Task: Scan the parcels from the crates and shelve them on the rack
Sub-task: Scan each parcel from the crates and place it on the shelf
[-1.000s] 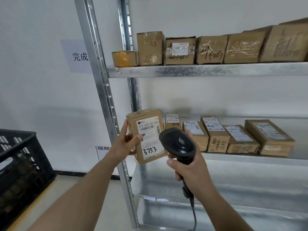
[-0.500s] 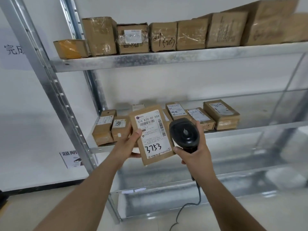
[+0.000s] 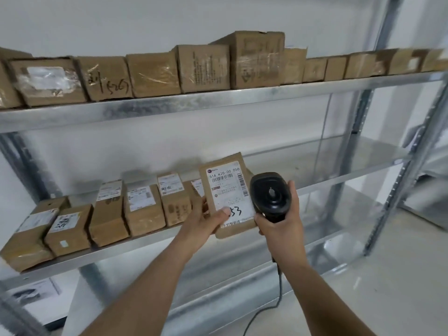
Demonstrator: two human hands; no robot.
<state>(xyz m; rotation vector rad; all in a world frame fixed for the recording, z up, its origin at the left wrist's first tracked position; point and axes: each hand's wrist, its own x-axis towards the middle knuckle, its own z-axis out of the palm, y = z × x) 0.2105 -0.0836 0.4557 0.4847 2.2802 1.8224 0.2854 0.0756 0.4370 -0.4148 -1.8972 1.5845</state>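
Left hand (image 3: 209, 220) pinches the parcel (image 3: 229, 195) (thumb on label); right hand (image 3: 278, 220) grips the scanner (image 3: 270, 194). The parcel may slip while shelving.

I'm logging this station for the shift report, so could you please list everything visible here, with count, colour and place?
held parcel: one, brown with a white label, in front of the middle shelf, upright.
scanner: one, black, corded, just right of the held parcel.
middle-shelf parcels: a row of about eight, brown with white labels, left part of the middle shelf.
top-shelf boxes: a row of more than ten, brown, along the top shelf; exact count unclear at the blurred right end.
rack: one, silver metal, against the white wall.
paper sign: one, white, low on the wall at left.
left hand: grip on the held parcel, thumb across its label.
right hand: grip on the scanner handle.
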